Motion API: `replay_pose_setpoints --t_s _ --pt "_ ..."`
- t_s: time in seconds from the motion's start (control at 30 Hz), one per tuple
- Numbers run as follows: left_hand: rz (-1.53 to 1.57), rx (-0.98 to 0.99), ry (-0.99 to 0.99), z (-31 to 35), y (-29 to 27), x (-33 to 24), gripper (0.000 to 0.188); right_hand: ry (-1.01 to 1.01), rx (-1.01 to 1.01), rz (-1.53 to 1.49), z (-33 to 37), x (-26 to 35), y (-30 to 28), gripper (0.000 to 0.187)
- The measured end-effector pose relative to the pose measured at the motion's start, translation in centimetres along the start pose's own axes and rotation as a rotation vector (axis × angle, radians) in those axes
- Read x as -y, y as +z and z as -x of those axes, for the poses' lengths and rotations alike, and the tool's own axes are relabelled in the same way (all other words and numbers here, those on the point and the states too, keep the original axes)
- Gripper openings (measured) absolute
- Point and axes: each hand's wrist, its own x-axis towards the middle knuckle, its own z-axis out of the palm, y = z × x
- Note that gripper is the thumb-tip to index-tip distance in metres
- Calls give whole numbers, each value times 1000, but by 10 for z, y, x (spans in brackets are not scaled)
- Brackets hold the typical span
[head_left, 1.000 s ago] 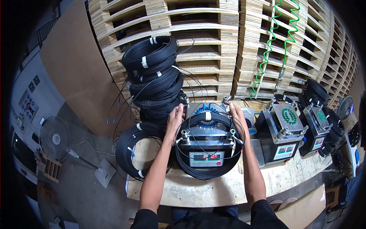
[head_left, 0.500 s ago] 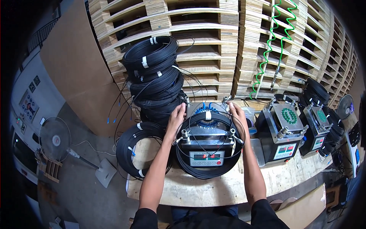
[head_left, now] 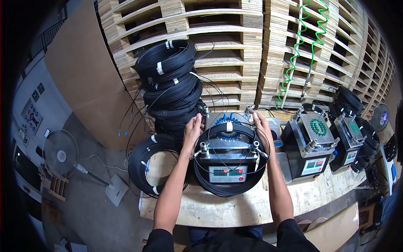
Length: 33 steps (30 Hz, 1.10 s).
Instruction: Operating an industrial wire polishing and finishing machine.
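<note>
Right in front of me stands a black, box-shaped polishing machine with a metal top and a red-lit front panel. A coil of black cable hangs around its front; blue connectors form a ring on top. My left hand is at the rear left corner, beside a metal clamp knob, thumb and fingers drawn together. At the opposite rear corner, my right hand is bent the same way next to another clamp knob. Whatever is between the fingers of either hand is hidden.
Coiled black cables are stacked at the back left, with another coil lying on the wooden table. Two similar machines stand to the right. Pallets rise behind. A fan stands on the floor at left.
My left hand has shifted slightly left, and its thumb has drawn back from beside the rear knob. The machine's display reading has changed. My right hand has hardly moved.
</note>
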Motion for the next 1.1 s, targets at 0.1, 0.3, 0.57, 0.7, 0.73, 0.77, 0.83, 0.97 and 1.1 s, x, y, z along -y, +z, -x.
replay_pose_setpoints --t_s 0.1,0.3,0.57,0.7,0.73,0.77,0.83,0.97,1.1 --pt "12 3 -12 1 -1 0 56 -15 -10 -22 3 2 1 53" --pt "36 -14 -21 2 0 0 57 -5 -24 -35 4 7 1 53" --pt "-22 75 64 -1 -10 15 37 187 -133 -45 -52 -20 -3 54" --pt "-36 52 109 2 2 10 32 351 -26 115 -99 -35 -16 41" --pt "-31 57 110 0 4 10 32 362 18 70 -105 -41 -21 37" --pt "-37 51 117 0 0 12 32 361 29 66 -103 -39 -19 37" --pt "-46 38 119 1 -7 15 31 491 177 -546 -95 -39 -18 29" --pt "-12 20 135 1 -11 17 30 359 182 -877 -78 -38 -13 30" --pt "18 50 120 5 1 7 29 190 79 -410 -96 -61 -31 38"
